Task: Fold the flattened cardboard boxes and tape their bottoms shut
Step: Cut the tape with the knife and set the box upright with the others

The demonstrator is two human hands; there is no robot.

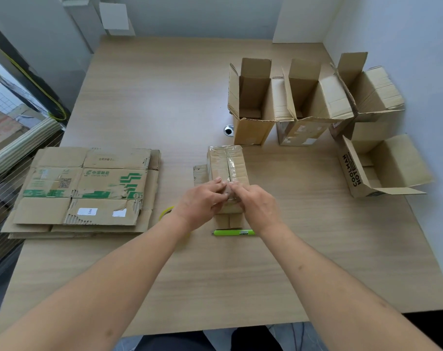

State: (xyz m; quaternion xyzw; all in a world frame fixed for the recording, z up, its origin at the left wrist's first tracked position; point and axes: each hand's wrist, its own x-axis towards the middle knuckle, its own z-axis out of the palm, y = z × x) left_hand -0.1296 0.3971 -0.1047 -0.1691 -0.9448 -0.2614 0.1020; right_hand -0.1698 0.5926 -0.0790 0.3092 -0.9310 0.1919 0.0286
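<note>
A small folded cardboard box [225,163] stands upside down mid-table, with a strip of clear tape [231,162] running along its bottom seam. My left hand [202,203] and my right hand [255,202] meet at the near end of the box, fingers pressing on the tape end there. The yellow tape roll [166,212] lies mostly hidden behind my left wrist. A stack of flattened boxes [86,191] lies at the table's left.
A green utility knife [234,233] lies just in front of the box. Several assembled open boxes [316,102] stand at the back right, one with black lettering [382,168] on its side. A metal cable grommet [228,129] sits in the tabletop.
</note>
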